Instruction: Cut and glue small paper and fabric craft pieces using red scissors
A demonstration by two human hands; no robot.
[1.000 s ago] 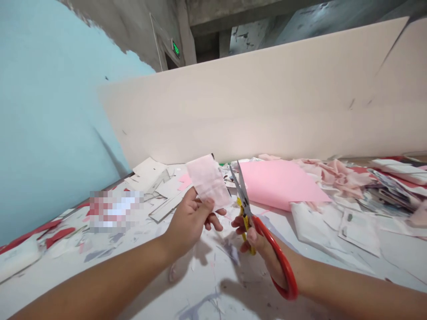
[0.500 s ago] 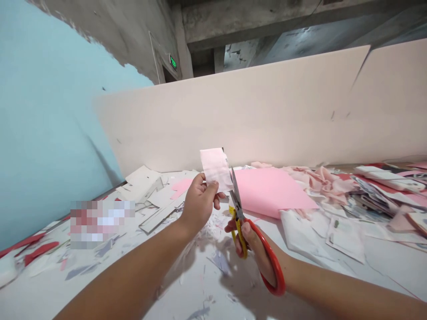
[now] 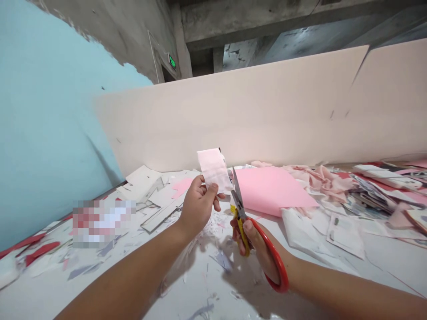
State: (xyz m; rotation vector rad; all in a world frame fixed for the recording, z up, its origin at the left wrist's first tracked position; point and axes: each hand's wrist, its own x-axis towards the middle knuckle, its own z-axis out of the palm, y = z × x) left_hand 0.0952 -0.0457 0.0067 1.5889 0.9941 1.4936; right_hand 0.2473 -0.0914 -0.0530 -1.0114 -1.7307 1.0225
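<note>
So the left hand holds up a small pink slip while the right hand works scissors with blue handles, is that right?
Not quite. The head view shows the scissors with red and yellow handles, not blue. The left hand does hold up the small pink slip, and the right hand works the scissors.

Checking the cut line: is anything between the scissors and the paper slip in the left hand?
Nothing visible. The scissors in the right hand sit at the edge of the paper slip; the left hand pinches its lower end.
</note>
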